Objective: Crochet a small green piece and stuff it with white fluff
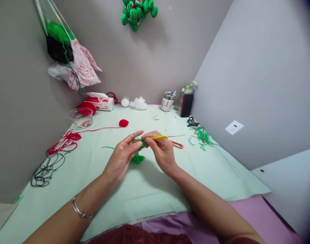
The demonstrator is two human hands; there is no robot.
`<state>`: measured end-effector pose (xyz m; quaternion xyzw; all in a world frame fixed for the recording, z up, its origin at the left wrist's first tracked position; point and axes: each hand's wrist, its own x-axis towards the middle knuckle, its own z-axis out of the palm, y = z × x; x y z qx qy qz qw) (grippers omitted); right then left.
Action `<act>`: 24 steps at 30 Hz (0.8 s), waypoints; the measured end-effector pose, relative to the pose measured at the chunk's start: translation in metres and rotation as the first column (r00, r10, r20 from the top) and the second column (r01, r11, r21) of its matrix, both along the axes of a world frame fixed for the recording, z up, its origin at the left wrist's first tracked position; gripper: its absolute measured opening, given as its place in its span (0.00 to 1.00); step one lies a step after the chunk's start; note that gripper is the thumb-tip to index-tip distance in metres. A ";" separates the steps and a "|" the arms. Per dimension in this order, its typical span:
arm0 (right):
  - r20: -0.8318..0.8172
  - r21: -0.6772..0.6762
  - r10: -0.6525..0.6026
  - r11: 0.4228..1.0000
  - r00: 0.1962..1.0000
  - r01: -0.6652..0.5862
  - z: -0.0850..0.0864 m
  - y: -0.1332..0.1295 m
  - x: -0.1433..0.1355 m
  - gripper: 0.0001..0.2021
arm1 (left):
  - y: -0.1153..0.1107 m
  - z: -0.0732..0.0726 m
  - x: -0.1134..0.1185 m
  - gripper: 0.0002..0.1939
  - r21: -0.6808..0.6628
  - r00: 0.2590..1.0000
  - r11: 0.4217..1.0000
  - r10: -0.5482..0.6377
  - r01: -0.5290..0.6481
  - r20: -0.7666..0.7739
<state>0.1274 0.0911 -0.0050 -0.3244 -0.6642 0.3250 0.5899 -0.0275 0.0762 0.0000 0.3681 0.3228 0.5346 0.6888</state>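
Between thumb and fingers my left hand (pixel 121 155) pinches a small green crochet piece (pixel 143 144), with a strand of green yarn running up over the raised index finger. My right hand (pixel 162 149) is closed on a yellow-handled crochet hook (pixel 158 137). Its thin metal shaft points to the right, away from the piece, and the other end lies at the fingers near the green work. Below the left hand, a bundle of green yarn (pixel 137 159) rests on the pale cloth. An orange tool (pixel 177 145) lies just behind the right hand.
A red yarn ball (pixel 123 123) trails a strand to tangled red yarn (pixel 68 142); dark cord (pixel 46 171) lies nearer. Behind stand a plastic tub (pixel 81 118), tissue pack (pixel 100 102), pen can (pixel 167 101) and phone (pixel 187 105). Green scraps (pixel 204 137) and black scissors (pixel 192 122) lie right.
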 end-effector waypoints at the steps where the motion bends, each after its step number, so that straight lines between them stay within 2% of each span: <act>1: 0.001 -0.002 -0.002 1.000 1.000 0.002 -0.001 0.000 -0.001 0.10 | 0.000 -0.001 0.000 0.21 0.004 1.000 1.000 0.011 -0.011 -0.009; 7: 0.030 0.012 0.006 1.000 1.000 -0.007 -0.007 0.003 -0.003 0.09 | 0.002 -0.005 -0.001 0.22 -0.075 0.999 0.997 0.010 -0.012 -0.037; 17: 0.167 0.205 -0.063 0.978 0.984 0.028 -0.011 0.009 -0.002 0.10 | 0.012 -0.012 -0.002 0.17 -0.219 0.999 0.974 -0.047 0.050 0.019; 24: 0.248 0.185 -0.045 0.983 0.968 -0.002 -0.012 0.011 0.001 0.12 | 0.015 -0.017 0.001 0.12 -0.333 0.994 0.940 -0.049 0.078 0.095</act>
